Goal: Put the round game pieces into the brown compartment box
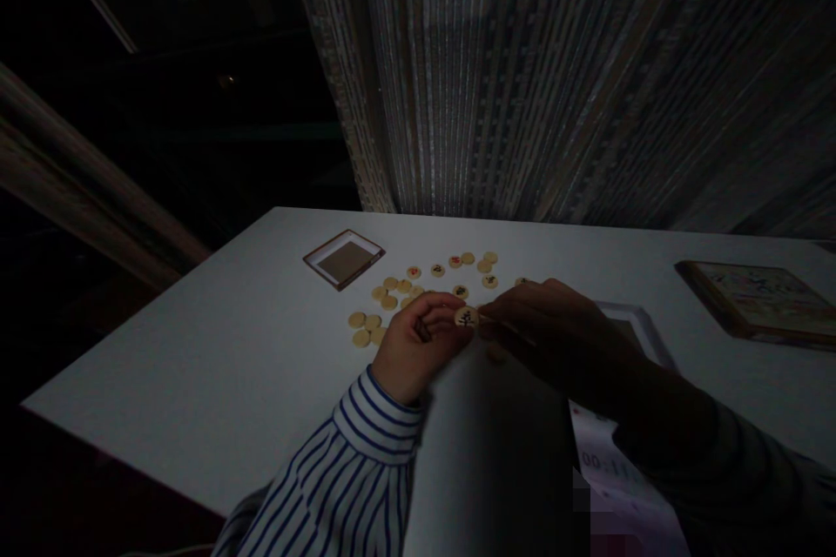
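Note:
A round, pale wooden Chinese chess piece [466, 317] with a black character is held up above the table. My left hand [418, 339] grips it from the left with fingers curled. From the right, my right hand [555, 335] pinches at its edge, fingertips closed together and in deep shadow. Under and behind the hands lie several more Chinese chess pieces. Some show red characters, like this red-marked piece [414, 272], others black, like this black-marked piece [489, 281]. Plain-faced pieces [372, 323] sit to the left of my left hand. My hands cover part of the spread.
On the white table [261, 365], a small framed tray or lid [326, 279] lies at the back left. A flat box with a patterned top [771, 296] lies at the right. A lit screen showing digits [604, 461] is partly under my right arm. A striped curtain [457, 104] hangs behind.

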Demonstrator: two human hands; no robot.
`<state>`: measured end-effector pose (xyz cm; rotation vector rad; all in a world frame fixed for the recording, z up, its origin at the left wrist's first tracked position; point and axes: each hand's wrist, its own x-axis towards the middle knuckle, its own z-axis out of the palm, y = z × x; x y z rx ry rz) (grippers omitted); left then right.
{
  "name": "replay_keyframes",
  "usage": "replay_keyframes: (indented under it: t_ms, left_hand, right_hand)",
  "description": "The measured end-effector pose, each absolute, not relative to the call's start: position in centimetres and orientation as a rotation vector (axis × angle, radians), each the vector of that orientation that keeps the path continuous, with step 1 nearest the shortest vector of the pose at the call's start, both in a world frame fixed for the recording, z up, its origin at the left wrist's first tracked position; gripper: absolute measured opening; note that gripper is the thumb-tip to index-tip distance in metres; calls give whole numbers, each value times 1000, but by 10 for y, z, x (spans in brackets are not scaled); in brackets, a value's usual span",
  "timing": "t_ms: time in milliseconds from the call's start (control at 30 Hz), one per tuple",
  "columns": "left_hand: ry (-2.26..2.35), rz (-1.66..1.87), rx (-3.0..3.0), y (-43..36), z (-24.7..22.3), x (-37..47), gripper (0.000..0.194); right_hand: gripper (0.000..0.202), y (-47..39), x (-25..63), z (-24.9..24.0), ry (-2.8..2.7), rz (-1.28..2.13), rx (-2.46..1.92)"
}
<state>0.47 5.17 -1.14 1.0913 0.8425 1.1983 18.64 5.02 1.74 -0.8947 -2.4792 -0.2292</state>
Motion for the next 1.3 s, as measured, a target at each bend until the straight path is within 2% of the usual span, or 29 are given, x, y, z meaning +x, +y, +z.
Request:
replay_keyframes:
  t_ms: [133,300,433,967,1300]
  left_hand:
    - [869,1189,1070,52,-13,6,40]
    - [960,1247,994,54,-15,7,27]
    - [992,1280,964,54,-14,9,25]
    - [1038,1255,944,53,-15,10,28]
    - [867,1190,976,44,-15,15,34]
  right_hand:
    - [18,51,187,16,-2501,-252,-900]
    - [19,49,186,18,-2507,-277,-920]
    - [21,47,184,21,-2514,-287,-900]
    - [19,45,185,24,-2540,-301,-902]
    - [18,43,189,25,-2491,-206,-903]
